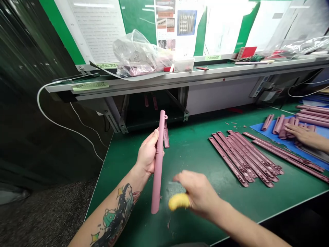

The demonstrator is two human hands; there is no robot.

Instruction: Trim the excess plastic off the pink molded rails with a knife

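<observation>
Head view. The left hand point(150, 152) closes its fingers around the long pink strip point(158, 171), which is held tilted above the green bench point(128, 209), its near end unsupported. A shorter pink piece point(166, 135) shows just beyond; whether it shares this grip cannot be told. The right hand point(199, 192), with a yellow finger cover point(179, 201), pinches a thin flat piece point(174, 183), blurred, near the strip but apart from it. Should that piece be sharp, a slip along the smooth, rounded surface could nick the strip or the holding fingers; grip at one place only could also let the free end swing under sideways pressure. To the right lie flat slotted strips point(244, 157); a wide stroke could disturb them. Farther off, a co-worker's hand point(303, 133) rests over short pink pieces on a blue sheet point(267, 132).
</observation>
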